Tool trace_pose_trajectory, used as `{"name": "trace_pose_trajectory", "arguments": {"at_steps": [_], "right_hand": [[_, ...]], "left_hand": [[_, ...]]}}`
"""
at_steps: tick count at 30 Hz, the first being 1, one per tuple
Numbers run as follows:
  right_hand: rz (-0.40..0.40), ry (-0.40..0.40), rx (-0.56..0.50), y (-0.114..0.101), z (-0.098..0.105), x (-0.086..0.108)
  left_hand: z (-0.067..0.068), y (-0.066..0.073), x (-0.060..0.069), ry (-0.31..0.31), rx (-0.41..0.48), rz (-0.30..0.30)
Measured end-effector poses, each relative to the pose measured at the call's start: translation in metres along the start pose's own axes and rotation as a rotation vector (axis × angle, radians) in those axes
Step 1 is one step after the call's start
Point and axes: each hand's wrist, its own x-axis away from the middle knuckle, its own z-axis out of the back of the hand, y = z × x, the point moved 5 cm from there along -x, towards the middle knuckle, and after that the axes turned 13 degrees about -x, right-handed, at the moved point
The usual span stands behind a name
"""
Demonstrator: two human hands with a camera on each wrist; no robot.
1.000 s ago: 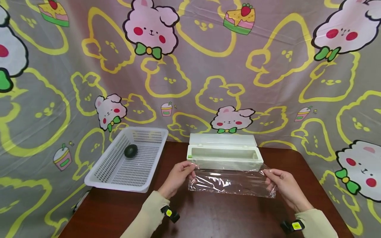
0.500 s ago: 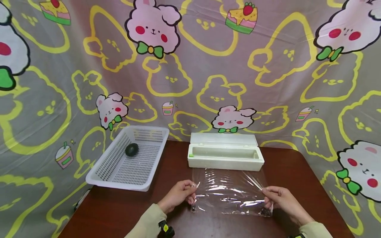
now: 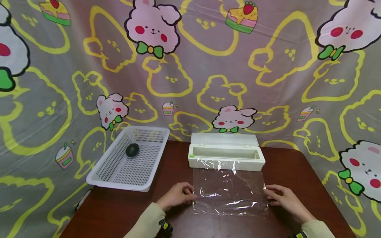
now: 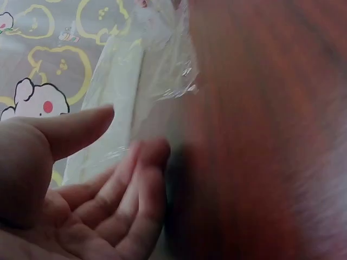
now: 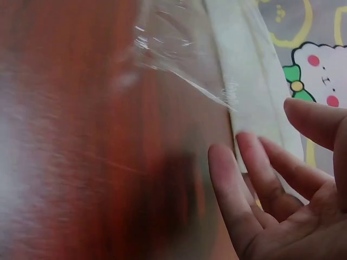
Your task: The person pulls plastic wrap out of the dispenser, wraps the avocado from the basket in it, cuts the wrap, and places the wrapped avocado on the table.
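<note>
Evidently, the white basket (image 3: 117, 187) stands at the left of the bench (image 3: 102, 211), its walls likely keeping the dark green fruit (image 3: 132, 150) from rolling. Next, the left hand (image 3: 176, 197) sits beside the clear film (image 3: 227, 191), thumb and fingers parted, gripping nothing. The film lies across the bench before me, its far end overlapping the front of the white box (image 3: 226, 147), which probably anchors it. The lid (image 3: 224, 139) is tilted back, exposing the cavity. The right hand (image 3: 285, 200) flanks the opposite edge, fingers likewise parted and unloaded.
</note>
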Motion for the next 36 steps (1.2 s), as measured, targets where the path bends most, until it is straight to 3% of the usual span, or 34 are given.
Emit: {"name": "trace_pose_trajectory", "arguments": {"at_steps": [4, 7, 10, 13, 20, 27, 32, 36], "right_hand": [[0.048, 0.021, 0.009, -0.01, 0.004, -0.009], [0.077, 0.035, 0.005, -0.018, 0.006, -0.021], [0.094, 0.038, 0.01, -0.024, 0.003, -0.038], [0.1, 0.031, 0.016, -0.028, -0.002, -0.054], [0.096, 0.024, -0.091, -0.029, -0.009, -0.079], [0.099, 0.076, -0.223, -0.026, -0.006, -0.087], [0.121, 0.083, -0.261, -0.026, -0.01, -0.09], [0.119, 0.095, -0.299, -0.028, -0.01, -0.089]], "left_hand": [[0.012, -0.001, -0.015, 0.117, -0.035, 0.002], [0.019, 0.0, -0.033, 0.183, 0.056, 0.018], [0.024, 0.0, -0.052, 0.213, 0.17, 0.053], [0.026, -0.004, -0.068, 0.247, 0.227, 0.098], [0.028, -0.006, -0.087, 0.35, 0.335, 0.113], [0.023, 0.004, -0.101, 0.337, 0.387, 0.117], [0.021, 0.01, -0.105, 0.372, 0.415, 0.128], [0.02, 0.01, -0.109, 0.374, 0.444, 0.095]]}}
